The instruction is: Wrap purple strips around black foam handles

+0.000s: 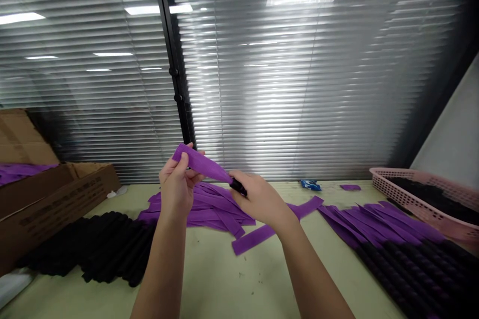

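A purple fabric strap (205, 165) stretches between my two hands above the table. My left hand (178, 179) pinches its wide upper end, thumb in front and fingers behind. At the strap's narrowed lower end, my right hand (258, 195) is closed around a black piece (238, 187), most of which the hand hides. Below the hands lies a heap of loose purple straps (211, 209). Another loose purple strap (252, 240) lies flat, partly behind my right forearm.
Black foam-like tubes (108, 244) are piled at left beside a cardboard box (75, 194). On the right lie several black rods with purple strap ends (389, 239), near a pink basket (430, 214) of black material. A blue packet (310, 185) sits by the blinds.
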